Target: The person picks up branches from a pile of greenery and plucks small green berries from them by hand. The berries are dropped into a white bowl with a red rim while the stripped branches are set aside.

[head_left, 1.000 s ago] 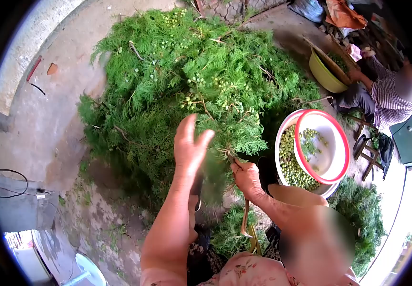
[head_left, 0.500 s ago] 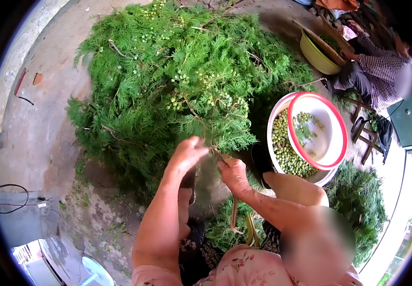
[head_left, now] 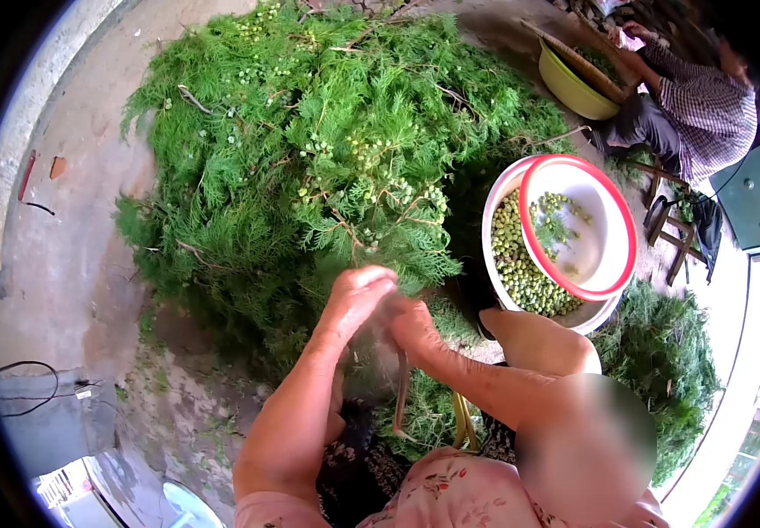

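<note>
My right hand (head_left: 413,327) is closed around a conifer branch, whose bare brown stem (head_left: 402,396) hangs down below the fist. The branch's leafy end, with small green cones (head_left: 378,220), reaches up over the heap. Against it, my left hand (head_left: 358,299) is closed with its fingers together at the branch; what they pinch is hidden and partly blurred. Beyond both hands lies a big pile of green conifer branches (head_left: 230,185). To the right, a white basin (head_left: 491,216) holds many green cones, and a red-rimmed white bowl (head_left: 604,224) rests tilted in it with a few cones and sprigs.
At the upper right, another person in a checked shirt (head_left: 705,114) sits beside a yellow-green basin (head_left: 569,88). A wooden stool (head_left: 675,238) stands below that person. More cut greenery (head_left: 661,370) lies at the right, and some sits between my legs.
My left hand has closed in beside the right one at the branch, its fingers now together. My right hand has moved slightly left and down. The view has shifted a little.
</note>
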Demonstrator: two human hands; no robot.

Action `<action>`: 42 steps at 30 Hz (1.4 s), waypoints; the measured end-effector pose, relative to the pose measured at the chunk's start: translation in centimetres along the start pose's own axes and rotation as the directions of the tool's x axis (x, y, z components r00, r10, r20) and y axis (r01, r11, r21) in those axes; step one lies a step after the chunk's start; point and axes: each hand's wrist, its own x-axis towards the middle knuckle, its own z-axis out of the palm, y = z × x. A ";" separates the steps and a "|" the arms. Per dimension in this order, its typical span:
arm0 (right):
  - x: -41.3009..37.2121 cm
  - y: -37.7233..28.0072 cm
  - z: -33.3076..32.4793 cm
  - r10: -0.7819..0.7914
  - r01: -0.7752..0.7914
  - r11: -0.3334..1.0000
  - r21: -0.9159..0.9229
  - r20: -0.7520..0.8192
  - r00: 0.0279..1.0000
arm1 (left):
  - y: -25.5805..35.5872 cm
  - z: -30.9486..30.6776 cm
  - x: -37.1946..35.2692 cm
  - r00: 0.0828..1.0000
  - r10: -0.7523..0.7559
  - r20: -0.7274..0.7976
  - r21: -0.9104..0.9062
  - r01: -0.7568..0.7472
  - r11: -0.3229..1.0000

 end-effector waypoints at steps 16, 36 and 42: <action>1.2 2.2 -1.9 -0.354 0.384 0.792 -0.475 0.155 0.922 | -2.4 1.9 2.3 0.857 -0.452 -0.247 -0.553 0.258 0.792; 7.6 -2.0 -0.9 -0.641 0.669 0.379 -0.639 0.340 0.688 | -5.4 1.2 -0.3 0.945 -0.315 -0.084 -0.777 0.136 0.615; 7.7 -1.5 -0.7 -0.683 0.695 0.385 -0.607 0.319 0.657 | -6.1 1.0 -1.4 0.987 -0.056 -0.149 -0.334 0.003 0.942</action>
